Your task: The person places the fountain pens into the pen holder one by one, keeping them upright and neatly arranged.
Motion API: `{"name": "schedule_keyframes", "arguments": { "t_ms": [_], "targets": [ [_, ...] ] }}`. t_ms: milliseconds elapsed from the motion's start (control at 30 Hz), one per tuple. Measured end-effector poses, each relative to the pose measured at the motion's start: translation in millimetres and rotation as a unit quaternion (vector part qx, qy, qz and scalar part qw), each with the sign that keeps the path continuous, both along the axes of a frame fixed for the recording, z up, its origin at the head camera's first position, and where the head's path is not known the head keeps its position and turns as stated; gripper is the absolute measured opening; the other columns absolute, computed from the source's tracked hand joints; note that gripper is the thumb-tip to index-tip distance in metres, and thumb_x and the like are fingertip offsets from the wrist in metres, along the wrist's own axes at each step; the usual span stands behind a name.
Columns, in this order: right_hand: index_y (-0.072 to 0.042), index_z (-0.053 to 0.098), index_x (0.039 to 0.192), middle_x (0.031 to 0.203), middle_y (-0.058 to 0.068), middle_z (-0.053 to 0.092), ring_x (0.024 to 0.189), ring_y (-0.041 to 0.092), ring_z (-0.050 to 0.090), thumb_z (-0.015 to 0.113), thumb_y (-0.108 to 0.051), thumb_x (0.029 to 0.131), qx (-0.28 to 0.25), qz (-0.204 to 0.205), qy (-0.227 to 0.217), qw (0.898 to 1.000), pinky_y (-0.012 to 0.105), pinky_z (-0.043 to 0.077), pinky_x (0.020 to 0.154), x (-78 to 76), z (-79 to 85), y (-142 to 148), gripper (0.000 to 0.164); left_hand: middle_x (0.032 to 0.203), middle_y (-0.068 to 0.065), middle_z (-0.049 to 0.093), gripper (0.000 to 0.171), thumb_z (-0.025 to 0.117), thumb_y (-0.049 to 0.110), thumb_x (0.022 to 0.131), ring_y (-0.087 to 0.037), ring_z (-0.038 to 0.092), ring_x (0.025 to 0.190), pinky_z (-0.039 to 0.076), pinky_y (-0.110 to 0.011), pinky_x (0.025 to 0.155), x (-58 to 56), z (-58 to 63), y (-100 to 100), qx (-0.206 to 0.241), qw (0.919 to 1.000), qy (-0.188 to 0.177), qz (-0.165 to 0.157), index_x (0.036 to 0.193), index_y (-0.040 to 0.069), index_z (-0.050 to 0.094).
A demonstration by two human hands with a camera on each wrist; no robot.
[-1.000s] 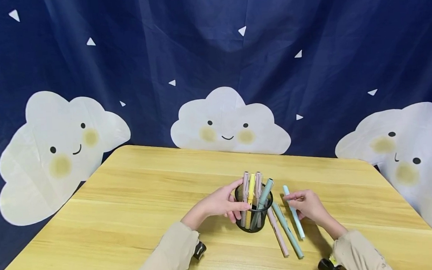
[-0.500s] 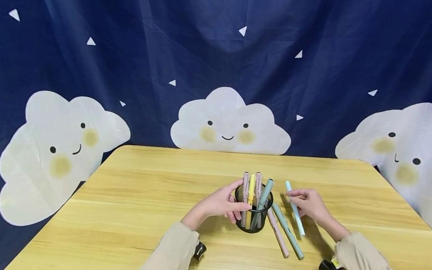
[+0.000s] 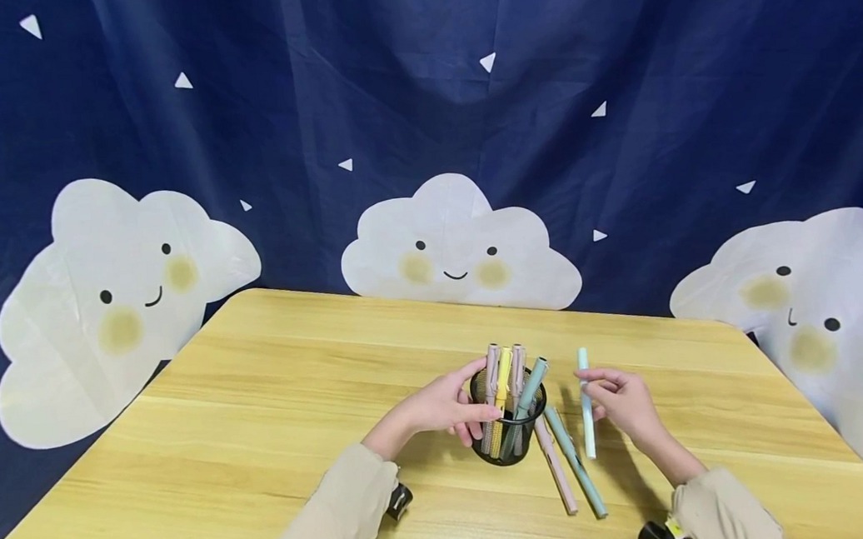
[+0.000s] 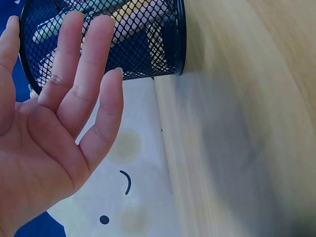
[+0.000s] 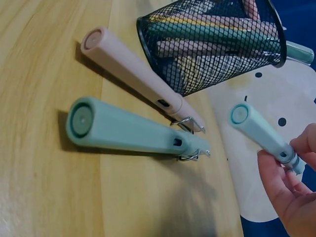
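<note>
A pink pen and a green pen lie on the bench between the cup and the pale blue pen, which the right hand's grip pinches, raised off the bench. The left hand's grip spans the cup. Mesh partly hides the cup's pens; the right wrist view crops the right hand.

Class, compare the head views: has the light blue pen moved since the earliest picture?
Yes. Judged against the lying green pen, the light blue pen in the right hand is higher in the picture, its lower end swung left.
</note>
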State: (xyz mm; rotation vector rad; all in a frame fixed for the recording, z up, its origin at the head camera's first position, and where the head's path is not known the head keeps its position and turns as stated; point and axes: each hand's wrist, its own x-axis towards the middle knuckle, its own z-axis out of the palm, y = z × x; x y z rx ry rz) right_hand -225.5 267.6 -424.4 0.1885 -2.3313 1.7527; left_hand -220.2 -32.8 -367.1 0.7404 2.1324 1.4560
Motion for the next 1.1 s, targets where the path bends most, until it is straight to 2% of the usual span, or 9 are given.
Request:
{"name": "schedule_keyframes", "arguments": {
  "t_ms": [67,133,200,300,500,600,733,933,1100],
  "targets": [
    [0.000,0.066,0.098,0.085,0.016,0.066,0.056,0.012,0.060,0.070,-0.042,0.073,-0.019,0.007,0.020,1.000,0.029,0.050,0.046,-6.7,-9.3,6,0.049,0.063,-0.013,0.063,0.081,0.066,0.028,0.082,-0.029,0.062,0.052,0.044,-0.030,0.045,0.2,-0.2,0,0.000,1.0000,-0.001,0.001,0.144,0.019,0.014],
    [-0.004,0.068,0.097,0.082,0.015,0.066,0.054,0.012,0.060,0.069,-0.031,0.078,-0.031,0.017,0.040,0.999,0.028,0.050,0.044,-8.9,-11.9,8,0.033,0.063,-0.013,0.063,0.081,0.066,0.028,0.082,-0.029,0.062,0.052,0.044,-0.030,0.045,0.4,-0.6,0,0.000,1.0000,-0.002,0.002,0.144,0.020,0.015],
    [-0.005,0.069,0.096,0.080,0.014,0.066,0.053,0.011,0.059,0.066,-0.018,0.081,-0.049,0.039,0.058,0.996,0.026,0.049,0.044,-4.7,-5.7,6,0.019,0.063,-0.013,0.063,0.081,0.066,0.028,0.082,-0.029,0.062,0.052,0.044,-0.030,0.045,0.5,-0.9,0,0.000,1.0000,-0.003,0.003,0.144,0.020,0.015],
    [-0.008,0.070,0.095,0.079,0.013,0.067,0.053,0.010,0.059,0.065,-0.013,0.082,-0.056,0.039,0.064,0.996,0.025,0.049,0.044,-4.0,-4.0,7,0.015,0.064,-0.013,0.063,0.081,0.066,0.028,0.082,-0.030,0.062,0.052,0.044,-0.030,0.045,0.6,-1.2,0,0.000,1.0000,-0.004,0.003,0.144,0.020,0.015],
    [-0.007,0.068,0.099,0.081,0.015,0.066,0.057,0.012,0.060,0.066,-0.008,0.081,-0.051,-0.005,0.040,0.998,0.028,0.050,0.044,-11.2,-11.5,11,0.018,0.064,-0.014,0.063,0.081,0.066,0.028,0.082,-0.029,0.062,0.052,0.044,-0.030,0.045,0.4,-1.6,0,0.002,1.0000,-0.004,0.003,0.144,0.020,0.015],
    [-0.004,0.066,0.104,0.087,0.011,0.065,0.061,0.011,0.061,0.069,-0.015,0.079,-0.055,-0.008,0.046,0.997,0.027,0.049,0.043,-11.3,-11.2,10,0.027,0.064,-0.013,0.063,0.081,0.066,0.028,0.082,-0.029,0.062,0.052,0.044,-0.030,0.045,0.4,-1.7,0,0.001,1.0000,-0.004,0.002,0.144,0.020,0.014],
    [-0.001,0.063,0.107,0.093,0.008,0.062,0.065,0.009,0.061,0.071,-0.023,0.077,-0.056,0.009,0.068,0.996,0.024,0.048,0.043,-11.7,-11.3,10,0.039,0.064,-0.014,0.063,0.081,0.066,0.028,0.082,-0.030,0.062,0.052,0.044,-0.029,0.045,0.3,-1.5,0,0.003,1.0000,-0.005,0.000,0.144,0.020,0.014],
    [-0.002,0.062,0.105,0.089,0.009,0.060,0.065,0.009,0.060,0.066,-0.002,0.079,-0.072,0.033,0.087,0.993,0.023,0.048,0.043,-15.2,-14.2,11,0.026,0.063,-0.014,0.063,0.080,0.064,0.026,0.084,-0.030,0.062,0.052,0.043,-0.029,0.044,0.3,-0.3,0,0.004,1.0000,-0.005,-0.001,0.144,0.020,0.013],
    [-0.002,0.063,0.102,0.087,0.005,0.062,0.064,0.011,0.061,0.063,0.001,0.080,-0.115,0.095,0.104,0.983,0.022,0.048,0.044,-2.2,5.7,-1,0.023,0.063,-0.013,0.063,0.080,0.064,0.025,0.084,-0.030,0.062,0.052,0.042,-0.028,0.044,0.8,0.6,0,0.001,1.0000,-0.005,0.000,0.145,0.020,0.013]
  ]
}}
